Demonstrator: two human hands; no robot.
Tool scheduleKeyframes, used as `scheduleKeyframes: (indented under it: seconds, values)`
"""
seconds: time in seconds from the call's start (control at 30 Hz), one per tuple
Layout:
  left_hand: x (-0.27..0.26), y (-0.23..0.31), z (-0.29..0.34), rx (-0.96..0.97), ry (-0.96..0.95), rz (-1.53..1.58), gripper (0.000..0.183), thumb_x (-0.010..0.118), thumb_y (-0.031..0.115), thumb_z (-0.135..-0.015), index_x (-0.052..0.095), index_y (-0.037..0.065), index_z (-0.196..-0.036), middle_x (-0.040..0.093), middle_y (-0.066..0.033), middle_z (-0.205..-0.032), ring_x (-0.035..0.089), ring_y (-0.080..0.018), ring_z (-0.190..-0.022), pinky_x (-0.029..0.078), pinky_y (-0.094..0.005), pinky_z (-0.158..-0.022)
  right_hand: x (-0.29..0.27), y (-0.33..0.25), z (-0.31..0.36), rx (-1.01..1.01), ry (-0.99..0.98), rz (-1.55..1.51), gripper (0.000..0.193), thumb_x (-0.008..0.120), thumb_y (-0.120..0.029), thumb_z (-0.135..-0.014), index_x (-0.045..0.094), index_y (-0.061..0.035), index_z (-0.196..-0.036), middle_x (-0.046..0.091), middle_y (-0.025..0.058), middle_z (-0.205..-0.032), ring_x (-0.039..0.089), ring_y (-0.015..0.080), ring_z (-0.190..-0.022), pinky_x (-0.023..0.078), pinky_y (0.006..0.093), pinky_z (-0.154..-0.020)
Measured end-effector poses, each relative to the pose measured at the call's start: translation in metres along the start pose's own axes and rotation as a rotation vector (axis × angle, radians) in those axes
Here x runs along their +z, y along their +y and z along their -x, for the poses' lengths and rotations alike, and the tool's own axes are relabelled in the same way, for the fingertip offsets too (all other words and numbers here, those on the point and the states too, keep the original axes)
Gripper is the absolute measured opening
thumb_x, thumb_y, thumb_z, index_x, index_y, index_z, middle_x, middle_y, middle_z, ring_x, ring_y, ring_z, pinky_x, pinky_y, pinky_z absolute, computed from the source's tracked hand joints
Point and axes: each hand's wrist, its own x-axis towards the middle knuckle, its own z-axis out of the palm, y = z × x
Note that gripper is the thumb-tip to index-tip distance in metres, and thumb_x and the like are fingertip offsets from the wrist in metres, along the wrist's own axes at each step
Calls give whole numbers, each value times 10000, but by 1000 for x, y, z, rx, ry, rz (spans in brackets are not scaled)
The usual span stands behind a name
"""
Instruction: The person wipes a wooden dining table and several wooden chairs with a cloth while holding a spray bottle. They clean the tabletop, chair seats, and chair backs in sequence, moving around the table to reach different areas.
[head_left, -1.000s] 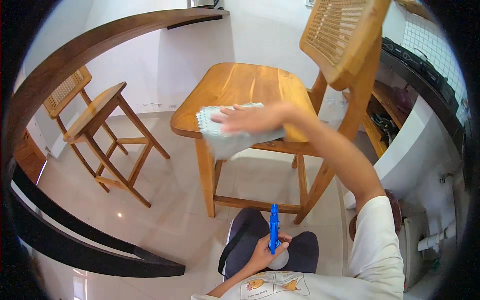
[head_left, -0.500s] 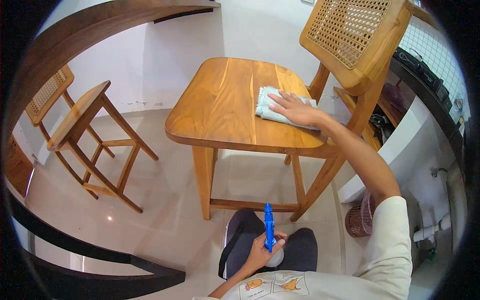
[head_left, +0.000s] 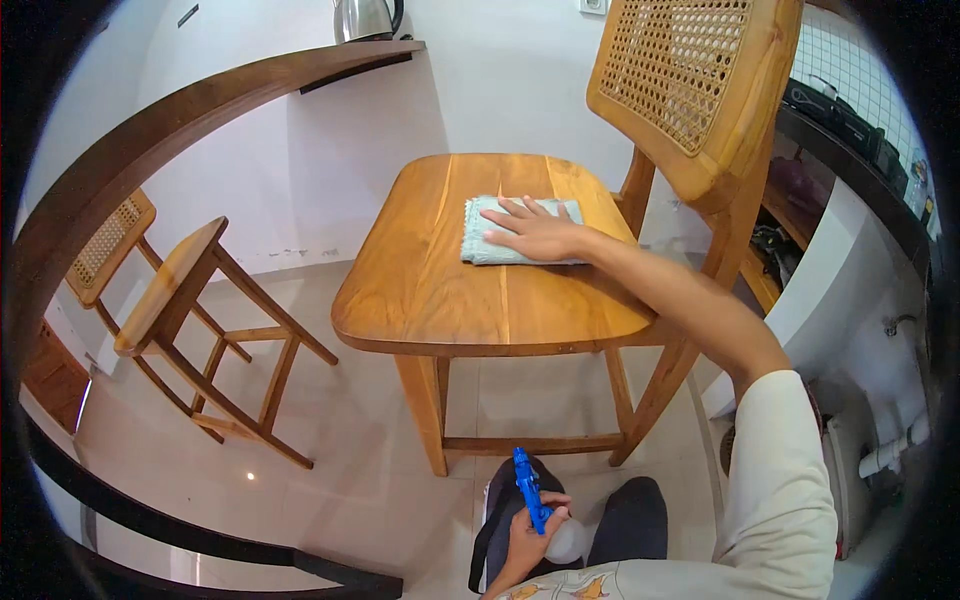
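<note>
A folded pale blue-green cloth (head_left: 478,235) lies on the wooden seat (head_left: 410,270) of a high chair. My right hand (head_left: 535,230) rests flat on the cloth, its fingers spread and pressing it against the seat. Low in the view, over my lap, my left hand (head_left: 530,545) is closed around a spray bottle (head_left: 527,488) with a blue trigger head. The bottle's whitish body shows partly beside the fingers. A woven cane backrest (head_left: 680,75) rises at the seat's right side.
A second cane-backed high chair (head_left: 180,285) stands at the left. Above it curves a dark wooden counter (head_left: 200,105) with a metal kettle (head_left: 366,20) at its end. On the right, a dark countertop (head_left: 850,155) carries a black bag (head_left: 835,118); pipes (head_left: 893,452) run below.
My right hand has slid the cloth leftward across the seat. My left hand still grips the spray bottle, now tilted a little. The view has shifted up, bringing the kettle in.
</note>
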Motion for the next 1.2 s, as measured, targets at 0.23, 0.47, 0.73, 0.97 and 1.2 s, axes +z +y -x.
scheduleKeyframes:
  seconds: [0.23, 0.47, 0.73, 0.97, 1.2]
  values:
    - [5, 14, -6, 2, -43, -32, 153, 590, 99, -826, 593, -16, -927, 605, -77, -846, 589, -138, -777, 467, -259, -710, 5, -96, -5, -467, -61, -35, 660, 217, -627, -860, 241, -234, -1389, 142, 75, -1463, 94, 311, -1347, 97, 478, -1081]
    - [8, 15, 0, 44, -80, -22, 148, 605, 96, -821, 592, -14, -919, 604, -76, -855, 592, -146, -789, 464, -261, -718, -4, 95, -19, -101, 73, 60, 582, 305, -477, -901, 333, -102, -1345, 211, 155, -1432, 188, 321, -1319, 113, 414, -1090]
    - [1, 20, 0, 25, -120, 8, 167, 584, 114, -839, 588, -20, -939, 592, -83, -881, 591, -146, -789, 476, -260, -717, 9, -67, 15, -314, -12, -96, 649, 275, -614, -858, 255, -233, -1384, 172, 112, -1452, 113, 309, -1344, 70, 556, -1054]
    - [15, 24, -8, 66, -201, -20, 180, 610, 126, -826, 604, 8, -962, 627, -74, -864, 599, -138, -813, 467, -264, -744, -6, -82, 88, -548, 19, 5, 647, 395, -562, -849, 256, -231, -1387, 193, 112, -1447, 133, 334, -1337, 103, 537, -1054]
    - [5, 11, 3, -17, -186, 34, 184, 614, 139, -829, 607, 7, -958, 627, -73, -859, 588, -127, -804, 458, -253, -740, -5, -45, 157, -381, 259, 125, 583, 510, -423, -848, 341, -156, -1338, 336, 122, -1373, 291, 338, -1272, 252, 469, -1028]
